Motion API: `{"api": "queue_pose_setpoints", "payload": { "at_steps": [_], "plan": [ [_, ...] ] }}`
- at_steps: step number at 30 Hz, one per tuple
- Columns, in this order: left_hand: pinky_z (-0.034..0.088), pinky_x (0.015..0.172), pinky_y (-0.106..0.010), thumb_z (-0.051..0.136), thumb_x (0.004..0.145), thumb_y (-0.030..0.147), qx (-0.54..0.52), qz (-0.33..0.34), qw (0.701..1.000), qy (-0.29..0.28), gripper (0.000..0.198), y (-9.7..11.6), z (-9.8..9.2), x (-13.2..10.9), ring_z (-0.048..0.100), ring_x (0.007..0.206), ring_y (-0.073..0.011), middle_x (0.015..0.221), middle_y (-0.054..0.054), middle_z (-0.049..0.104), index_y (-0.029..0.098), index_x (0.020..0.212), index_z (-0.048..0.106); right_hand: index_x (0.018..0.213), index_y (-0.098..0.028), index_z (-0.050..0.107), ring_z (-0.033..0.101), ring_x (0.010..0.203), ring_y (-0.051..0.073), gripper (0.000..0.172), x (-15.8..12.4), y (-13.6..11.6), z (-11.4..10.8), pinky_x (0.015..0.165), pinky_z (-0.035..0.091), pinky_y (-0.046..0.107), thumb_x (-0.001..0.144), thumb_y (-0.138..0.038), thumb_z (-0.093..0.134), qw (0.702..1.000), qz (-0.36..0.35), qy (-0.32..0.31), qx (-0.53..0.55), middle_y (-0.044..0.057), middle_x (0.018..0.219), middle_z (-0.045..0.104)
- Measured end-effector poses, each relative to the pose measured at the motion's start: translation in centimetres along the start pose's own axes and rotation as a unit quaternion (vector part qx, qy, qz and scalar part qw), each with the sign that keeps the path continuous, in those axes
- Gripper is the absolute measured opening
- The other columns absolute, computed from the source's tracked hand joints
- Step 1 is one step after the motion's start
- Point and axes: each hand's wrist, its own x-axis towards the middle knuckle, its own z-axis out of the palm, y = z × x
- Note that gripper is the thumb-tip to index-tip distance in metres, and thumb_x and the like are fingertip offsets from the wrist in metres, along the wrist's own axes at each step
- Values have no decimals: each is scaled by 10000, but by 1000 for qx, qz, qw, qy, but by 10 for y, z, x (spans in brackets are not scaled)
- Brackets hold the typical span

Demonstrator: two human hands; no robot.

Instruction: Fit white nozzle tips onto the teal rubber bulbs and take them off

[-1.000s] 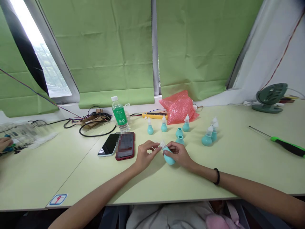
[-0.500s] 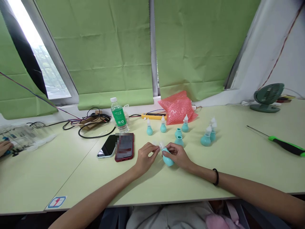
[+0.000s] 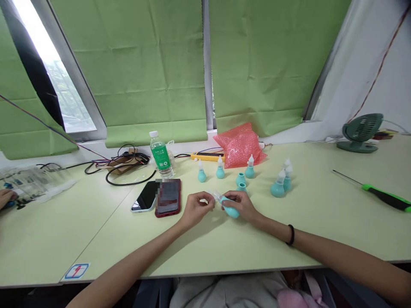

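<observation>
My right hand [image 3: 241,206] is closed around a teal bulb nasal aspirator [image 3: 231,212], tilted with its clear neck pointing up and left. At that neck, my left hand [image 3: 197,209] pinches a small translucent nozzle tip [image 3: 212,193], partly hidden by the fingers. Just behind my hands are two teal bulbs without tips, one bulb [image 3: 240,178] behind another bulb [image 3: 242,187]. Several whole aspirators stand upright: one aspirator [image 3: 201,175] to the left, another aspirator [image 3: 220,171] beside it, one aspirator [image 3: 250,170] near the pink wrap, and a pair of aspirators [image 3: 278,189] to the right.
Two phones [image 3: 168,199] lie left of my hands, with a water bottle [image 3: 161,157] behind them. Pink bubble wrap [image 3: 239,145] sits at the back. A screwdriver [image 3: 382,196] and a small fan [image 3: 361,132] are right. Another person's hand [image 3: 7,197] touches a plastic bag [image 3: 38,188] far left.
The aspirator in my right hand has tipped closer to horizontal, its bulb end swinging right and up. My left hand has stayed at the clear neck, turning slightly.
</observation>
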Motion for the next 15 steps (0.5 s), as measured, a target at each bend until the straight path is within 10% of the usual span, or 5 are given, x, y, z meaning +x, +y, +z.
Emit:
{"api": "queue_pose_setpoints", "payload": {
  "at_steps": [10,15],
  "plan": [
    [330,368,-165,576,630,229,-326,-157,915,-176,138,-9,-12,8,409,416,-51,453,26,437,109,582,529,580,-113,565,487,434,100,156,4,-2,-8,431,362,212,617,-256,516,980,106,-98,134,29,496,567],
    [351,401,-177,569,634,221,-294,-141,935,-138,130,-8,-21,13,424,431,-52,481,14,469,106,587,533,597,-105,555,477,411,96,195,7,1,-12,410,347,207,655,-272,471,974,116,-103,165,36,490,556]
  ]
}}
